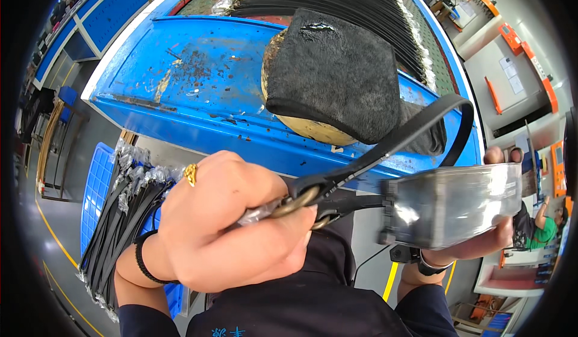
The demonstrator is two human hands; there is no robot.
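Left hand [232, 228] is clenching the brass ring end of a black strap [385, 147] in front of the blue workbench [180, 78], while the right hand [481, 246] is gripping a clear plastic bag [451, 204] around the strap's other end.

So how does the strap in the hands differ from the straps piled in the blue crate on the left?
The black strap in the hands is single and bare, arching in a loop from the left hand to the clear bag held by the right hand. The straps in the blue crate form a bundle hanging over its edge, with clear wrapping at their ends. The held strap shows brass-coloured rings; none are visible on the bundle. Both are black and narrow.
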